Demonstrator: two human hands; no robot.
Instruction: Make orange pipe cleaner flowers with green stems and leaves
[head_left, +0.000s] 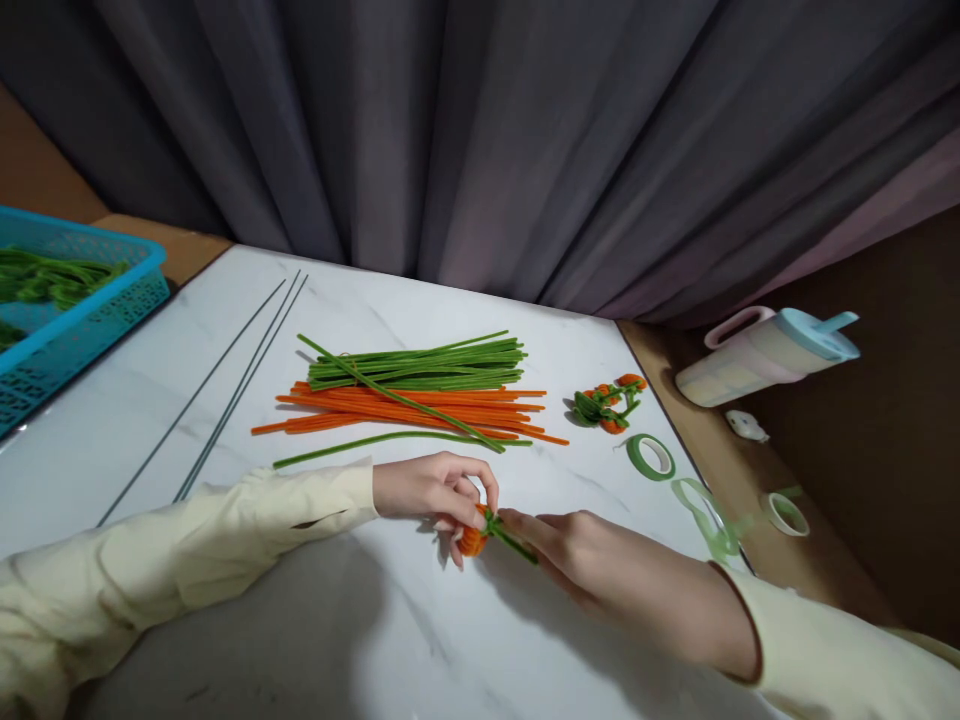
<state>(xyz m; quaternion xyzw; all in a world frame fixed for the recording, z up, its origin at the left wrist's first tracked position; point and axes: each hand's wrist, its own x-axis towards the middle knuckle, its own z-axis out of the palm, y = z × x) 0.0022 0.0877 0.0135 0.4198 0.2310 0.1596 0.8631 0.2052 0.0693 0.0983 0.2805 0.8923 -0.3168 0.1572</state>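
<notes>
My left hand [442, 488] is closed on a small orange pumpkin-like piece [472, 541] made of fuzzy stems, with green at its top. From that top a green stem [514, 542] slants down to the right. My right hand [577, 550] pinches the green part beside my left fingertips; its fingers are partly hidden behind the hand. Just beyond my hands lie a bundle of green fuzzy stems [420, 365], a bundle of orange ones [412, 408] and a loose green stem [360, 445]. Several finished orange and green pieces [611, 402] rest at the right.
A roll of green tape [650, 457] and loose pale green tape [705, 515] lie at the table's right edge. Beyond it are a tumbler [772, 355], a white object [746, 426] and another roll [786, 514]. Thin wires [240, 400] and a blue basket [82, 310] are on the left.
</notes>
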